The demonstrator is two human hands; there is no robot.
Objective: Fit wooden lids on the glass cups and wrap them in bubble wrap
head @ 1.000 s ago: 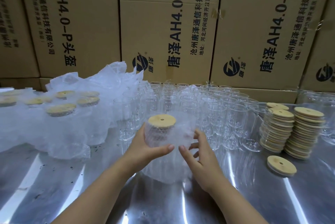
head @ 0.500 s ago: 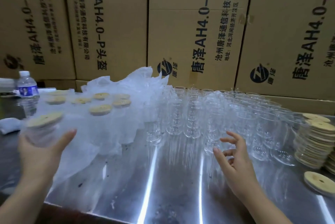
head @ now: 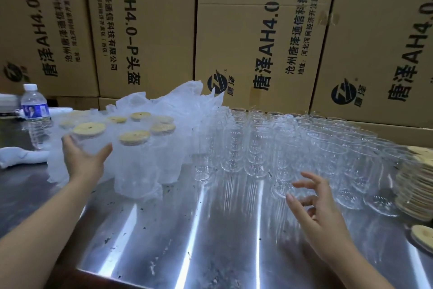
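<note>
My left hand (head: pixel 83 160) holds a bubble-wrapped glass cup with a wooden lid (head: pixel 88 129) at the left, beside several other wrapped, lidded cups (head: pixel 134 155). Rows of bare glass cups (head: pixel 281 148) fill the middle and right of the steel table (head: pixel 187 230). My right hand (head: pixel 321 216) hovers with spread, relaxed fingers just in front of the nearest bare cups and holds nothing. Stacks of wooden lids (head: pixel 417 185) stand at the right edge, with one loose lid (head: pixel 423 233) lying flat nearby.
A water bottle (head: pixel 35 115) stands at the far left, with a white cloth (head: pixel 18 157) beside it. A heap of bubble wrap (head: pixel 178 101) rises behind the wrapped cups. Cardboard boxes (head: pixel 257 31) wall off the back of the table.
My left hand carried the wrapped cup from the table's middle out to the left group of wrapped cups. My right hand let go and now hovers near the bare cups.
</note>
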